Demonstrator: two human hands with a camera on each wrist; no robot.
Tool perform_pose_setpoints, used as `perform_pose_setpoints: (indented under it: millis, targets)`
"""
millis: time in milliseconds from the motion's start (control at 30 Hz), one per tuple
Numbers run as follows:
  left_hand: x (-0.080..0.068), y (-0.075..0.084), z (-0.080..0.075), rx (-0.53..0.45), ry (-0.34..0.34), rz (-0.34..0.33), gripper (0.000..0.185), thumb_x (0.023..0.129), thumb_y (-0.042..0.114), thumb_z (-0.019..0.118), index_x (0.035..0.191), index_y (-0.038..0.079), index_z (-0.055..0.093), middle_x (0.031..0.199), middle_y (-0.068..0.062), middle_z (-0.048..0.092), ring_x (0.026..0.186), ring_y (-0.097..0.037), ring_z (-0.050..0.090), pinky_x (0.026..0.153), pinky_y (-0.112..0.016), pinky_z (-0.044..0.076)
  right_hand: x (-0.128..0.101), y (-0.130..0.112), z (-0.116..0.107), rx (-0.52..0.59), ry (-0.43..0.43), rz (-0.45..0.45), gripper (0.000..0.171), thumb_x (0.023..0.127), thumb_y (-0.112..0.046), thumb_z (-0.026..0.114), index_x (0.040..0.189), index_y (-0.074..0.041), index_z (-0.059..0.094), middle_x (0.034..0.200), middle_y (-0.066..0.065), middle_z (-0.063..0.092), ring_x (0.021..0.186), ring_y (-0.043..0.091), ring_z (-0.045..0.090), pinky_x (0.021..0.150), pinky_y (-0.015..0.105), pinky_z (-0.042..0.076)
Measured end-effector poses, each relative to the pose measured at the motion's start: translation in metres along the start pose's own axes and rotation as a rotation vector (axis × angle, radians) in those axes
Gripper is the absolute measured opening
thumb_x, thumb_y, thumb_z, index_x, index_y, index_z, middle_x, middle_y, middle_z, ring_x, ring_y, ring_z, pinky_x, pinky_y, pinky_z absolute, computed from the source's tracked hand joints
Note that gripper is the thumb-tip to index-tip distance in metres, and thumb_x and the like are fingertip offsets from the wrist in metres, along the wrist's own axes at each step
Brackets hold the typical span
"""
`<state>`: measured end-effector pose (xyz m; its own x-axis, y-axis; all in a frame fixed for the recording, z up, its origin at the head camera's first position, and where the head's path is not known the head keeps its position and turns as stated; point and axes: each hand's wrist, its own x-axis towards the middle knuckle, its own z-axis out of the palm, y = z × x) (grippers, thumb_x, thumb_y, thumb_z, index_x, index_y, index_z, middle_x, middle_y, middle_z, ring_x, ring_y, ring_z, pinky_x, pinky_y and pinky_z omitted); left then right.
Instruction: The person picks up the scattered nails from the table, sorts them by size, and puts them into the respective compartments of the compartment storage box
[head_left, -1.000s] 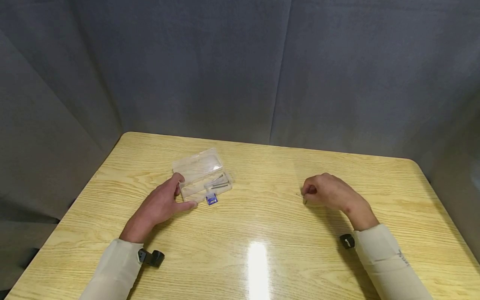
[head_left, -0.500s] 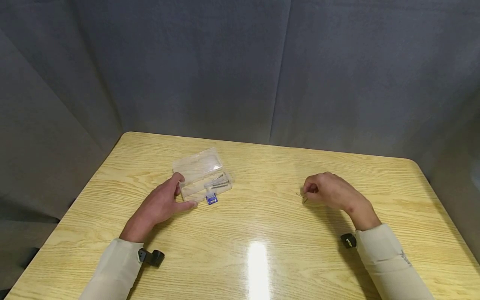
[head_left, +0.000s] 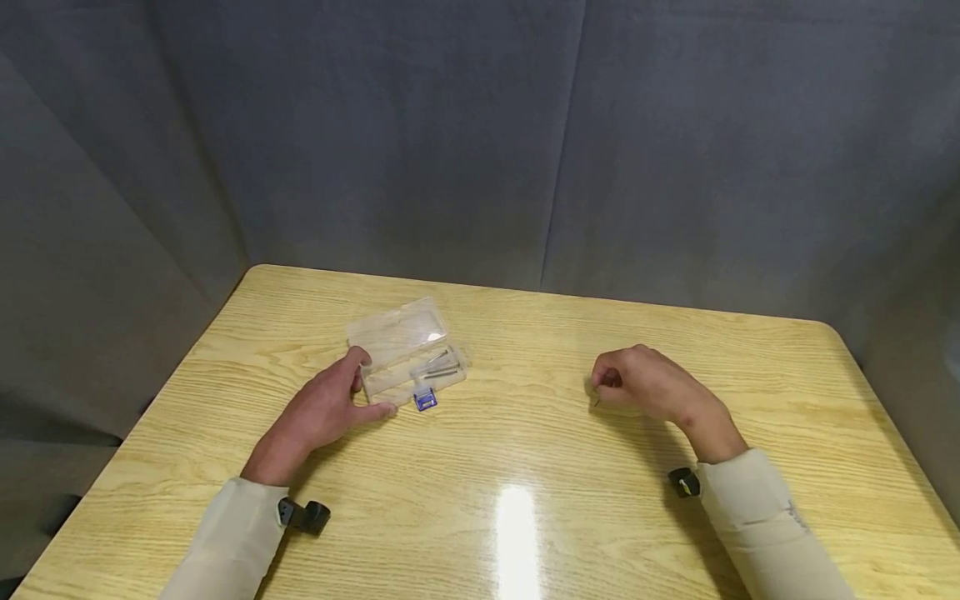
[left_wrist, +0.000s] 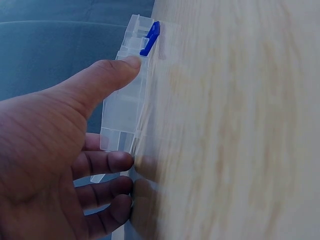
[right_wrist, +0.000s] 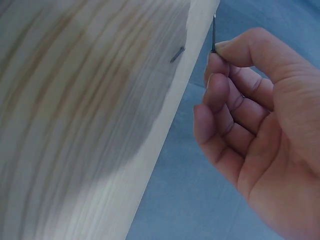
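A clear plastic box (head_left: pixel 386 379) lies on the table with its lid (head_left: pixel 397 329) folded back. Several thin metal nails (head_left: pixel 438 372) sit in its right part, and a blue latch (head_left: pixel 425 399) hangs at the front. My left hand (head_left: pixel 318 408) holds the box at its left end, thumb along the front side and fingers round the back corner. Off to the right, my right hand (head_left: pixel 652 387) pinches a thin dark nail (right_wrist: pixel 214 35) between thumb and index finger, close over the table. Another short dark nail (right_wrist: pixel 177 54) lies on the wood near those fingertips.
The wood-grain table (head_left: pixel 480 458) spans the space between both hands. Grey cloth (head_left: pixel 405 150) hangs behind its far edge and along the sides. A dark wrist camera (head_left: pixel 303 517) sticks out from the left sleeve, another camera (head_left: pixel 684 482) from the right.
My right hand has shifted slightly to the left, and the nail's thin tip beside the fingers no longer shows in the head view. My left hand stays on the box.
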<state>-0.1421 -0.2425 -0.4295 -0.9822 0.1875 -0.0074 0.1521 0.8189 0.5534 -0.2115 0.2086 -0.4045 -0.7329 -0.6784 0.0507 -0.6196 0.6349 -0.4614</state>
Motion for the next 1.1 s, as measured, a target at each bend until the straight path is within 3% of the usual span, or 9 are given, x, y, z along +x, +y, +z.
perform_pose_setpoints:
  millis: [400,1100]
  targets:
    - [0.001,0.002,0.001,0.010,0.008,0.005,0.063,0.085,0.039,0.087,0.122,0.005,0.047,0.089,-0.006,0.049,0.074,-0.021,0.047,0.063,-0.036,0.037,0.021,-0.019,0.012,0.000,0.000,-0.053,0.009,0.088,-0.004,0.078,0.090,-0.010,0.072,0.080,-0.010,0.064,0.070,0.005,0.056,0.068,0.031,0.050]
    - [0.000,-0.001,0.000,0.015,0.004,-0.006,0.065,0.084,0.038,0.087,0.123,0.006,0.046,0.088,-0.007,0.049,0.073,-0.021,0.047,0.064,-0.036,0.038,0.072,-0.065,0.030,0.020,-0.019,-0.122,0.013,0.087,-0.002,0.069,0.088,-0.014,0.071,0.079,-0.011,0.064,0.070,0.006,0.055,0.070,0.030,0.049]
